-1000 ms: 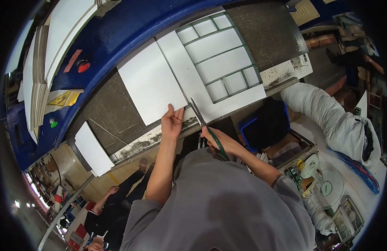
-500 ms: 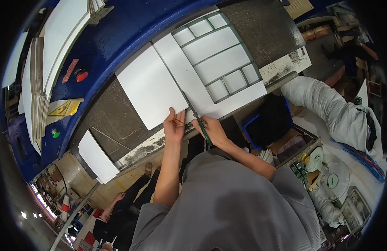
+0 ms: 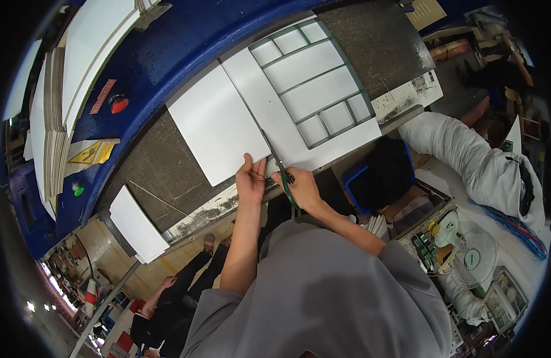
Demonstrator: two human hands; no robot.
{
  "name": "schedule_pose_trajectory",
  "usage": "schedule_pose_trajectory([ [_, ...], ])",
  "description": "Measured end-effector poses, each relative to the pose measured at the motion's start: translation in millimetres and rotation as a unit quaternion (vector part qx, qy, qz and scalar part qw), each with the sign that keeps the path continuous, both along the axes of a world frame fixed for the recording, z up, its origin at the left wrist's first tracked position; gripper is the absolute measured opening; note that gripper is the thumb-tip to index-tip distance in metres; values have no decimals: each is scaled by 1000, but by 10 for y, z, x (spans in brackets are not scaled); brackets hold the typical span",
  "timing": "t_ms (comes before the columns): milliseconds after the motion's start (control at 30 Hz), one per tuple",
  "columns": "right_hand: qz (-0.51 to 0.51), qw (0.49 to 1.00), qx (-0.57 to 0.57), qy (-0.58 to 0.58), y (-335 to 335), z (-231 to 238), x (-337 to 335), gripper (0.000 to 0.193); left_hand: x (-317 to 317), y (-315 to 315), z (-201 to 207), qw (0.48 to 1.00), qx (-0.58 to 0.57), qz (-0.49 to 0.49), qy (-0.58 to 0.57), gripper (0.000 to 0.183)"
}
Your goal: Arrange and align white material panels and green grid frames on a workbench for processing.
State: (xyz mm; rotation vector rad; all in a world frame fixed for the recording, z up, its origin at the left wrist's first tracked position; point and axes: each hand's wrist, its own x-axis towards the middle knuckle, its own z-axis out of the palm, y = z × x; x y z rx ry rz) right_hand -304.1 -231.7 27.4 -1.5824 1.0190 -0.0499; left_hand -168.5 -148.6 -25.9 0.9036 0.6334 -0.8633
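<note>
Head view: scissors (image 3: pixel 286 180) gripped by the right hand (image 3: pixel 303 190) are pointed far-left beside the white board (image 3: pixel 219 122) pinched by the left hand (image 3: pixel 250 182).

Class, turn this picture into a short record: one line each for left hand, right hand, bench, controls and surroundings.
Left hand: holding the near corner of a white board, thumb on top
Right hand: holding green-handled scissors, blades at the board's right edge
Bench: green divider frame right of the board; white sheets at left
Controls: red button, green button
Surroundings: fan at lower right
</note>
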Motion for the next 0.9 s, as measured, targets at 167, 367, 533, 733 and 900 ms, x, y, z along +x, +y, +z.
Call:
schedule_pose_trajectory([
  [167,12,1000,3,7,-77,86,69,56,-7,26,-7,1000,-4,4,9,23],
  [367,21,1000,-8,-14,-92,15,30,57,-7,24,-10,999,-24,3,21,22],
  [533,37,999,21,-26,-165,58,72,60,-3,47,-38,999,-28,5,22,23],
  [733,39,999,-11,-16,-212,-13,224,60,-5,65,-122,998,-46,21,47,22],
  [900,45,997,-59,-5,-197,-51,258,58,-14,108,-110,997,-52,18,45,23],
])
